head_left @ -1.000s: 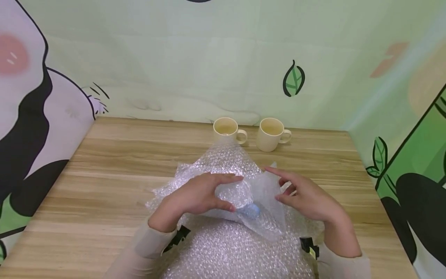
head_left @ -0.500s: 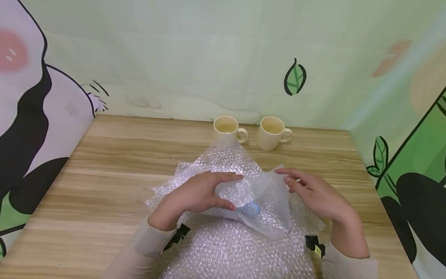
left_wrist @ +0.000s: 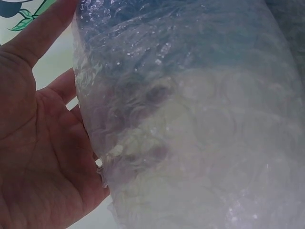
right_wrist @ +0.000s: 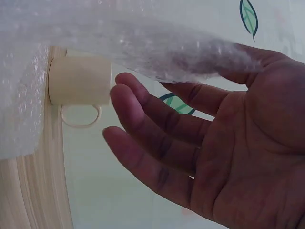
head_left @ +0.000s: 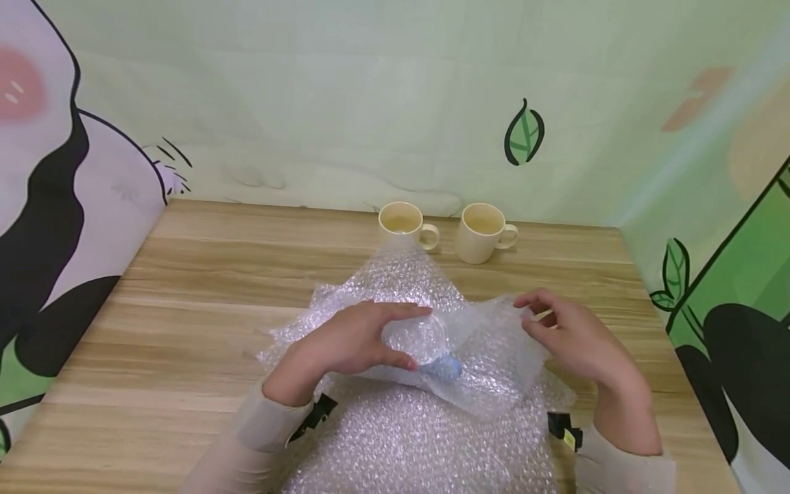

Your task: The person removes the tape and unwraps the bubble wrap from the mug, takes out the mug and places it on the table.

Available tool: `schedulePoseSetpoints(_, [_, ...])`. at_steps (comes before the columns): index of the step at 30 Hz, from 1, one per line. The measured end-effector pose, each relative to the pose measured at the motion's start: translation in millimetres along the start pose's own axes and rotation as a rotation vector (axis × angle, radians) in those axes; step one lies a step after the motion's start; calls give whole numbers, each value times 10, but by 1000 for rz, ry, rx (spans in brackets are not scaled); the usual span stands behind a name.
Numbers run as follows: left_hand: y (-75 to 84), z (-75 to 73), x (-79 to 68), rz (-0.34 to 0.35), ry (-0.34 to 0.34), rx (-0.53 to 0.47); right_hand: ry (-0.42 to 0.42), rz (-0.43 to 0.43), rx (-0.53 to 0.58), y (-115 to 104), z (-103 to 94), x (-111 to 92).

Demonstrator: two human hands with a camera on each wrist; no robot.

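Observation:
My left hand (head_left: 354,342) holds a bubble-wrapped bundle (head_left: 415,339), thumb and fingers on either side of it. Something light blue shows through the wrap, and its kind is hidden. In the left wrist view the layers of the bundle (left_wrist: 190,119) fill most of the picture, with fingers dimly visible through the plastic. A loose flap of bubble wrap (head_left: 503,346) stretches right from the bundle. My right hand (head_left: 577,339) pinches that flap's upper right corner. The right wrist view shows the flap (right_wrist: 190,57) between thumb and index finger, the other fingers loosely bent.
A large bubble wrap sheet (head_left: 420,446) lies under the bundle on the wooden table (head_left: 204,274). Two cream mugs stand at the back; the sheet's tip overlaps the left mug (head_left: 400,221) in view, and the right mug (head_left: 478,237) is beside it. A printed cloth (head_left: 308,103) hangs behind.
My right hand has moved to the right, drawing the flap of bubble wrap out wider. My left hand keeps its place on the bundle.

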State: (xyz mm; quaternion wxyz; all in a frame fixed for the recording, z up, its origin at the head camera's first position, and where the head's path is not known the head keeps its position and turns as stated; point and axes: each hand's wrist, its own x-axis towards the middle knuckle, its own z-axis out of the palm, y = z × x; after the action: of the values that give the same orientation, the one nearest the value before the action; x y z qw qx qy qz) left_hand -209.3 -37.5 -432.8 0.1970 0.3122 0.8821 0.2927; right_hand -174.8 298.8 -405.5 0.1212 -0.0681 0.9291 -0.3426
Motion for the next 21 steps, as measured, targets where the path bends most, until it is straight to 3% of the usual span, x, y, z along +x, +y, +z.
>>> schedulePoseSetpoints(7, [-6, 13, -1, -8, 8, 6, 41, 1, -39, 82, -32, 21])
schedulePoseSetpoints(21, [1, 5, -7, -6, 4, 5, 30, 80, -9, 254, -23, 114])
